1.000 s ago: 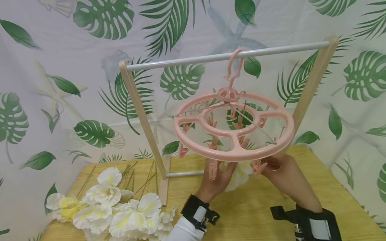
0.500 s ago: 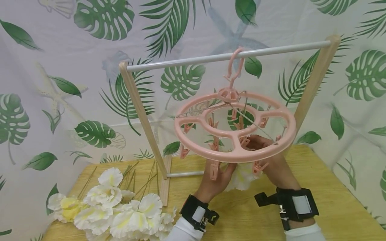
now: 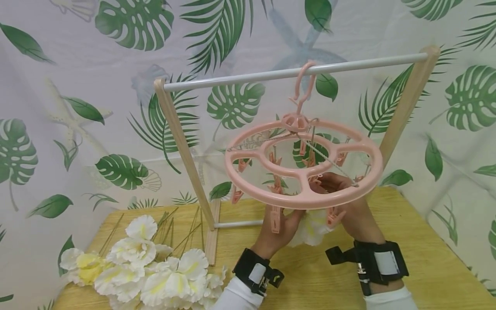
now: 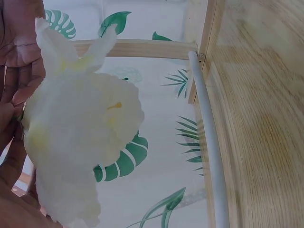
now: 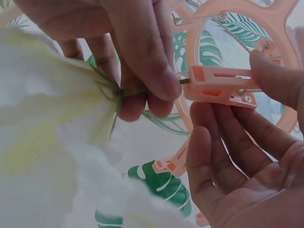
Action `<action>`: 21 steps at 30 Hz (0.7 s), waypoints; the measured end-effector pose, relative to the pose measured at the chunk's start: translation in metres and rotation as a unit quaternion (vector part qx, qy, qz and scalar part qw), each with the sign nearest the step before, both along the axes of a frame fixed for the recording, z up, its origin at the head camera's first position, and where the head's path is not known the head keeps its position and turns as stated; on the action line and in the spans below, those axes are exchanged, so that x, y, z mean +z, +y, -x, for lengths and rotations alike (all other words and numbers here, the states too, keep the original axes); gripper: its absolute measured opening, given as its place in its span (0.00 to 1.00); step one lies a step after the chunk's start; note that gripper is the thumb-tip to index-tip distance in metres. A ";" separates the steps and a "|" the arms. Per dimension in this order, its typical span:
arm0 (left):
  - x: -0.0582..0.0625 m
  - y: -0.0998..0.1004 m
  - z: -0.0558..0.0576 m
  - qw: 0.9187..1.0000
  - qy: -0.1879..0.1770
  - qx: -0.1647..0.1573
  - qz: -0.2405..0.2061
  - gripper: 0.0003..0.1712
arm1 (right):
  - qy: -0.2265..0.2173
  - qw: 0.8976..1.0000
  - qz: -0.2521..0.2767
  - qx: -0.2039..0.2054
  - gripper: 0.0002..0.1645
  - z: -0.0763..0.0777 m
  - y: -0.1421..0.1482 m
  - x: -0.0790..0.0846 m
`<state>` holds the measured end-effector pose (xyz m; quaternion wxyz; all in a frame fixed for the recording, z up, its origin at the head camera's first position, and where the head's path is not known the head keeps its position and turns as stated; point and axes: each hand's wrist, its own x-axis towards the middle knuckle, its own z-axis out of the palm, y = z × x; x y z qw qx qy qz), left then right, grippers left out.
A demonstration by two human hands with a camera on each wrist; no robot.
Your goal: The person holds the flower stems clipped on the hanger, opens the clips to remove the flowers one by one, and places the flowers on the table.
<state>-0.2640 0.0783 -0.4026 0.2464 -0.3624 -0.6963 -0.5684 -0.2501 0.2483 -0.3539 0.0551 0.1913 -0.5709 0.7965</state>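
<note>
A pink round clip hanger hangs by its hook from a white bar. Under its ring my left hand pinches the green stem of a white and yellow artificial flower, close below the bloom. In the right wrist view my right hand holds one of the hanger's pink clothespins, thumb on top and fingers beneath. The stem's end meets that clothespin's tip. From the head, the ring partly covers both hands. The bloom fills much of the left wrist view, head down beside the fingers.
Several white and yellow artificial flowers lie in a heap at the table's left, stems pointing back. A wooden rack carries the white bar. Other clothespins dangle around the ring. Behind stands a leaf-printed cloth.
My right hand has moved inward and up, from beside the front right clothespin to another one under the ring. My left hand stays in place with the flower.
</note>
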 end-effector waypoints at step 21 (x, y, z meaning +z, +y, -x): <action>-0.001 -0.002 -0.006 0.996 -0.079 -0.017 -0.025 0.22 | -0.037 0.996 -0.057 -0.062 0.17 -0.002 -0.003 0.008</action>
